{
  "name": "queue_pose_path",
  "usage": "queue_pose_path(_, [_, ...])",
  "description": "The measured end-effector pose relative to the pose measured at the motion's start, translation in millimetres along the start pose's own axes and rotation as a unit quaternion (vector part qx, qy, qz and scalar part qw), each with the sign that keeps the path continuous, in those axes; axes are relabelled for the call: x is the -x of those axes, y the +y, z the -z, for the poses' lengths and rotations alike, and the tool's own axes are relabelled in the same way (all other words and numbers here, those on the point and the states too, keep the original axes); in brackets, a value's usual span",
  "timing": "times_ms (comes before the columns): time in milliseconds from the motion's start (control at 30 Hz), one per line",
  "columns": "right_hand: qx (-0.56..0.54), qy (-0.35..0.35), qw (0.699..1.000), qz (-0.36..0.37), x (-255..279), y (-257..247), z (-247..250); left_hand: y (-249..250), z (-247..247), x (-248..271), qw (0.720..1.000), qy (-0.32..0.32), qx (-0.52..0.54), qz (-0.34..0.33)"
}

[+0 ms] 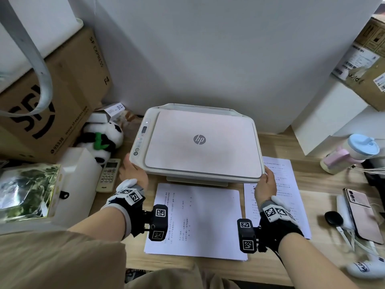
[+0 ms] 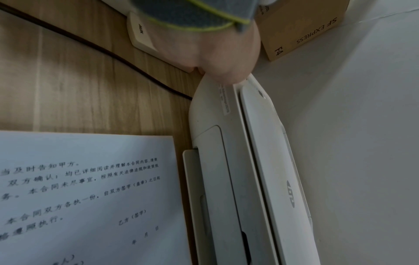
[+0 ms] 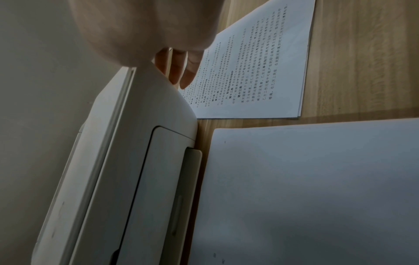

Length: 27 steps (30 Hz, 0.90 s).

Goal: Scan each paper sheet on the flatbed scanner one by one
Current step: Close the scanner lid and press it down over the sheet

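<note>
Scanner (image 1: 198, 142) is sitting in the middle of the desk (image 1: 291, 147), its lid lying flat and closed; both hands are gripping its front corners. Left hand (image 1: 133, 173) is wrapping round the front left corner, beside the button panel; right hand (image 1: 265, 184) is clasping the front right corner, fingers curling underneath, as the right wrist view is showing.

Sheets are lying on the desk in two places; one pile (image 1: 195, 220) is resting just in front of the scanner, between the wrists; a second sheet (image 1: 279, 184) is lying to the right, partly under the right hand.

Judging from this, the person is steadying or squaring up the scanner, and no sheet is being handled yet; the next move is probably calling for lifting the lid by its front edge, then laying one sheet face down on the glass.

Glass is hiding under the lid, so whether a sheet is already inside cannot be told; left fingertips are hidden beneath the casing; printed text is too small to read; how many sheets each pile is holding is unclear.
</note>
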State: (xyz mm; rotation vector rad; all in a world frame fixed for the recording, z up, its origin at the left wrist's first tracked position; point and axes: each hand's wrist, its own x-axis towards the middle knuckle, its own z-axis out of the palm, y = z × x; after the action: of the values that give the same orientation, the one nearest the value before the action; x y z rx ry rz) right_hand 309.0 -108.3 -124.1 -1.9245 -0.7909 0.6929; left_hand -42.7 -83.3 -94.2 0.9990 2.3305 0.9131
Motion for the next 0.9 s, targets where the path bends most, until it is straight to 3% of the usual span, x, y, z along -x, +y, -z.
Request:
queue_pose_path(567, [-0.004,-0.003,1.000,-0.004,2.3,-3.7,-0.2,0.6,4.7,-4.8,0.999,-0.031,-0.002,0.016])
queue_pose_path(767, [-0.009,-0.007,1.000,-0.013,3.7,-10.5,2.2,25.2,25.4,-10.3,0.996,-0.054,-0.042,0.049])
queue_pose_path(900, [-0.009,-0.009,1.000,-0.026,3.8,-11.1,3.8,48.3,32.8,-16.3,0.996,-0.043,-0.069,-0.042])
